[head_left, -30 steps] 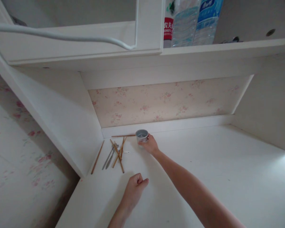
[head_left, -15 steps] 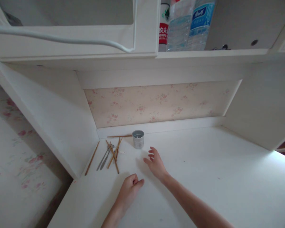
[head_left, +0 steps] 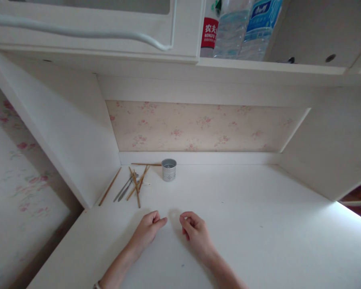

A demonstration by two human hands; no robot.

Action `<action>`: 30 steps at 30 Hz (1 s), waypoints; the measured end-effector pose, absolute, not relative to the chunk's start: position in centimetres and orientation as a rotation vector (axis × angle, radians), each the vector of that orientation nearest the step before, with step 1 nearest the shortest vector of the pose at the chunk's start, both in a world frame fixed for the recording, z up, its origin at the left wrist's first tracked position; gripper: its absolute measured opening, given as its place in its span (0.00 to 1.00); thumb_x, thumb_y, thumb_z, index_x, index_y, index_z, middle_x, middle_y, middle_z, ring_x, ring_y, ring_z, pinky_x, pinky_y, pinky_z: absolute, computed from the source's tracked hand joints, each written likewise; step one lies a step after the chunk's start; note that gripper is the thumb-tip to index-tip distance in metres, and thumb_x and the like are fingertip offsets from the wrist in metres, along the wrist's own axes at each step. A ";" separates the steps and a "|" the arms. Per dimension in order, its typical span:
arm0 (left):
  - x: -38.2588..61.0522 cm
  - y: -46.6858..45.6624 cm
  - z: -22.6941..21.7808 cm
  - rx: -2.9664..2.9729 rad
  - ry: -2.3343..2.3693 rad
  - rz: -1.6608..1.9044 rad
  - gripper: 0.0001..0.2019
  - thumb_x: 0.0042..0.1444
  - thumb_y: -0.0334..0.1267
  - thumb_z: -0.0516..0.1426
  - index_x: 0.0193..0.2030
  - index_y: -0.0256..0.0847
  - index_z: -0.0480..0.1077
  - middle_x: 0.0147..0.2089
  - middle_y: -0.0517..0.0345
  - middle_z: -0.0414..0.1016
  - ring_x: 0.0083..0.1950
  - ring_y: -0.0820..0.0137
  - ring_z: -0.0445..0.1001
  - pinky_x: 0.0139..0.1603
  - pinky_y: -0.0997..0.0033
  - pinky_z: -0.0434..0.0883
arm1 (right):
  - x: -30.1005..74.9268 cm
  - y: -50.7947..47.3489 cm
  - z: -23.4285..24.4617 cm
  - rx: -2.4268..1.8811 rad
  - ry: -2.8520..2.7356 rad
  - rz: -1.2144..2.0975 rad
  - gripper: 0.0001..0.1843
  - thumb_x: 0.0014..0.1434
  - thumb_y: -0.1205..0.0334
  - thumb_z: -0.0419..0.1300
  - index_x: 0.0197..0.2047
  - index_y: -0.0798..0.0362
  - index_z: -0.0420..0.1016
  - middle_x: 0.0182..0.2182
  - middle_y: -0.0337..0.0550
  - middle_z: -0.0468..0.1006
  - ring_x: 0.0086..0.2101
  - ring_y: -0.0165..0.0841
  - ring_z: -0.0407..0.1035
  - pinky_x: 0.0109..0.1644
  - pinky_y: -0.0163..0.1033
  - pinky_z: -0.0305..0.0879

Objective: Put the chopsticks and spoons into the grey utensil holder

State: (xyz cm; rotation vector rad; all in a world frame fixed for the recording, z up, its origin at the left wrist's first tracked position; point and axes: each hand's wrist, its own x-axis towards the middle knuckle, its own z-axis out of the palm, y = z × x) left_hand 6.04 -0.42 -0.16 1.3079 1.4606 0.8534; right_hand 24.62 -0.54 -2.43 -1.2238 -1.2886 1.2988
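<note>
My left hand [head_left: 148, 228] is closed in a fist above the white desk, its thumb pointing right, with nothing visible in it. Just to its right, my right hand [head_left: 195, 233] has its fingers curled in towards the thumb; I see nothing held there either. Beyond both hands stands a grey metal utensil cup [head_left: 169, 171], upright, with small holes in its wall. Left of the cup several brown chopsticks [head_left: 136, 185] lie crossed. Beside them are metal spoons or forks [head_left: 125, 188], their heads partly covered. Neither hand touches any of these.
A lone chopstick [head_left: 110, 186] lies along the left side panel [head_left: 57, 120], and another chopstick [head_left: 144, 163] lies behind the cup. Overhead hangs a cabinet door with a long handle [head_left: 78, 32]. Water bottles [head_left: 231, 32] stand on the shelf beside it.
My right hand has drawn back from near the cup towards me, and its spread fingers have curled in. My left hand stays in a fist. The view has shifted slightly.
</note>
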 end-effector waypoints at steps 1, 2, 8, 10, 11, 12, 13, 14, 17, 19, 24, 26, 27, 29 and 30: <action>6.0 -0.5 -0.1 1.295 1.462 0.848 0.21 0.49 0.53 0.57 0.23 0.43 0.50 0.19 0.71 0.46 0.21 0.76 0.48 0.24 0.74 0.47 | 24.6 -0.6 -2.4 -1.217 -1.297 1.310 0.22 0.56 0.42 0.59 0.37 0.54 0.74 0.18 0.34 0.68 0.17 0.25 0.57 0.22 0.32 0.50; 6.1 -0.6 0.0 1.288 1.461 0.845 0.21 0.50 0.53 0.57 0.23 0.44 0.50 0.19 0.71 0.46 0.21 0.76 0.48 0.23 0.74 0.46 | 24.6 -0.7 -2.4 -1.210 -1.307 1.318 0.21 0.56 0.42 0.59 0.37 0.54 0.74 0.18 0.34 0.68 0.17 0.26 0.57 0.22 0.32 0.51; 6.2 -0.7 0.1 1.272 1.459 0.848 0.22 0.49 0.53 0.57 0.23 0.44 0.49 0.17 0.72 0.47 0.19 0.77 0.47 0.22 0.74 0.45 | 24.6 -1.1 -2.1 -1.219 -1.314 1.332 0.21 0.56 0.43 0.59 0.36 0.54 0.74 0.17 0.33 0.67 0.17 0.26 0.56 0.22 0.33 0.50; 6.2 -0.7 0.1 1.270 1.461 0.841 0.22 0.48 0.53 0.57 0.23 0.44 0.49 0.17 0.72 0.47 0.19 0.77 0.47 0.22 0.74 0.45 | 24.6 -1.0 -2.0 -1.219 -1.313 1.340 0.20 0.56 0.44 0.59 0.37 0.54 0.74 0.17 0.33 0.66 0.17 0.26 0.56 0.22 0.33 0.50; 6.2 -0.7 0.2 1.271 1.460 0.839 0.22 0.49 0.53 0.57 0.23 0.44 0.49 0.17 0.72 0.47 0.19 0.77 0.47 0.22 0.74 0.45 | 24.6 -1.0 -2.0 -1.219 -1.316 1.342 0.20 0.56 0.44 0.59 0.37 0.54 0.74 0.17 0.33 0.66 0.18 0.26 0.56 0.22 0.33 0.50; 6.2 -0.7 0.2 1.273 1.459 0.840 0.21 0.49 0.53 0.57 0.23 0.44 0.50 0.17 0.72 0.47 0.19 0.77 0.48 0.22 0.74 0.45 | 24.6 -1.0 -2.0 -1.219 -1.324 1.342 0.20 0.56 0.44 0.59 0.37 0.54 0.74 0.17 0.33 0.67 0.18 0.26 0.57 0.22 0.33 0.50; 6.2 -0.7 0.2 1.276 1.457 0.841 0.21 0.49 0.52 0.57 0.23 0.44 0.50 0.17 0.72 0.48 0.19 0.77 0.48 0.22 0.74 0.46 | 24.6 -0.9 -2.1 -1.221 -1.332 1.341 0.19 0.56 0.45 0.59 0.37 0.54 0.74 0.17 0.33 0.67 0.18 0.26 0.57 0.23 0.33 0.50; 6.1 -0.7 0.2 1.280 1.453 0.843 0.20 0.49 0.52 0.57 0.23 0.44 0.50 0.17 0.72 0.48 0.20 0.77 0.48 0.22 0.74 0.46 | 24.6 -0.9 -2.2 -1.224 -1.342 1.340 0.19 0.57 0.45 0.59 0.37 0.54 0.74 0.18 0.33 0.67 0.18 0.26 0.57 0.23 0.33 0.50; 6.1 -0.7 0.2 1.292 1.444 0.848 0.20 0.50 0.51 0.57 0.23 0.43 0.50 0.18 0.71 0.47 0.20 0.77 0.49 0.23 0.75 0.47 | 24.5 -0.9 -2.5 -1.237 -1.358 1.330 0.18 0.57 0.46 0.58 0.37 0.54 0.74 0.18 0.34 0.68 0.18 0.26 0.57 0.23 0.33 0.51; 6.1 -0.8 0.3 1.294 1.446 0.843 0.20 0.50 0.51 0.57 0.23 0.43 0.49 0.18 0.72 0.47 0.20 0.77 0.49 0.23 0.75 0.47 | 24.5 -1.0 -2.6 -1.246 -1.366 1.321 0.17 0.57 0.47 0.58 0.37 0.54 0.74 0.18 0.34 0.68 0.18 0.26 0.58 0.23 0.33 0.51; 6.1 -0.7 0.0 1.300 1.446 0.838 0.20 0.51 0.50 0.57 0.23 0.43 0.49 0.17 0.72 0.47 0.20 0.77 0.48 0.23 0.75 0.46 | 24.7 -0.9 -2.3 -1.249 -1.386 1.308 0.16 0.59 0.49 0.57 0.37 0.54 0.74 0.18 0.34 0.68 0.19 0.26 0.58 0.23 0.33 0.51; 6.0 -0.6 -0.4 1.305 1.438 0.850 0.19 0.51 0.49 0.57 0.24 0.43 0.50 0.18 0.72 0.48 0.20 0.77 0.48 0.23 0.74 0.46 | 24.7 -1.1 -2.0 -1.226 -1.420 1.331 0.15 0.59 0.50 0.58 0.36 0.54 0.73 0.18 0.33 0.67 0.19 0.25 0.58 0.23 0.32 0.52; 6.0 -0.5 -0.5 1.301 1.437 0.858 0.20 0.50 0.49 0.57 0.23 0.43 0.50 0.18 0.72 0.48 0.20 0.77 0.48 0.23 0.74 0.46 | 24.7 -1.5 -2.0 -1.188 -1.470 1.403 0.15 0.59 0.50 0.58 0.36 0.54 0.73 0.19 0.33 0.68 0.19 0.25 0.58 0.23 0.32 0.53; 5.9 -0.5 -0.6 1.282 1.427 0.872 0.20 0.50 0.49 0.57 0.23 0.43 0.50 0.18 0.72 0.47 0.20 0.78 0.48 0.23 0.75 0.45 | 24.3 -3.0 -2.3 -0.984 -1.665 1.686 0.15 0.60 0.49 0.57 0.38 0.52 0.74 0.22 0.35 0.71 0.20 0.27 0.62 0.24 0.33 0.58; 5.9 -0.5 -0.6 1.271 1.420 0.877 0.20 0.50 0.49 0.57 0.23 0.43 0.50 0.18 0.72 0.47 0.20 0.78 0.47 0.23 0.75 0.45 | 23.9 -4.2 -2.6 -0.826 -1.784 1.869 0.15 0.61 0.49 0.56 0.40 0.51 0.74 0.25 0.37 0.74 0.22 0.28 0.66 0.26 0.34 0.62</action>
